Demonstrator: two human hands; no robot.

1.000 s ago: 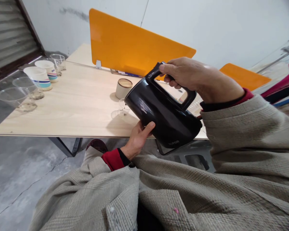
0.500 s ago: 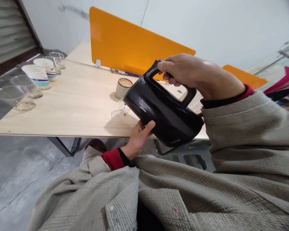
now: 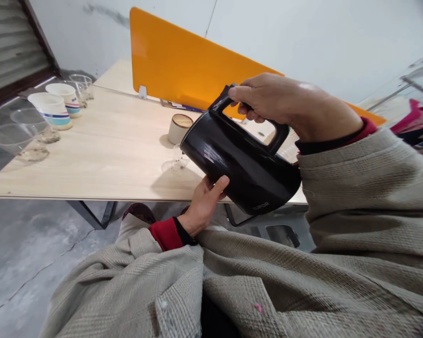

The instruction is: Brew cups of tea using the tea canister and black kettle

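A glossy black electric kettle [image 3: 239, 164] is tilted over the table, its spout end down to the left. My right hand [image 3: 268, 96] is wrapped round the kettle's handle [image 3: 280, 136] from above. Lower down, my left hand [image 3: 206, 202] supports the kettle's body, thumb on its near side and other fingers mostly hidden behind it. Below the spout end stands a clear plastic cup [image 3: 178, 162] with dark bits in the bottom, partly covered by the kettle. Whether liquid is flowing I cannot tell. A pale round canister with a wooden lid [image 3: 181, 126] sits just behind the cup.
Along the table's [image 3: 102, 159] left end are two paper cups [image 3: 56, 112] and several clear plastic cups [image 3: 17, 141] with dark bits inside. An orange divider [image 3: 197, 61] rises at the back. Pink material [image 3: 414, 117] lies far right.
The kettle and both hands keep nearly the same pose, the kettle's base having shifted slightly right. The whole view has moved a little.
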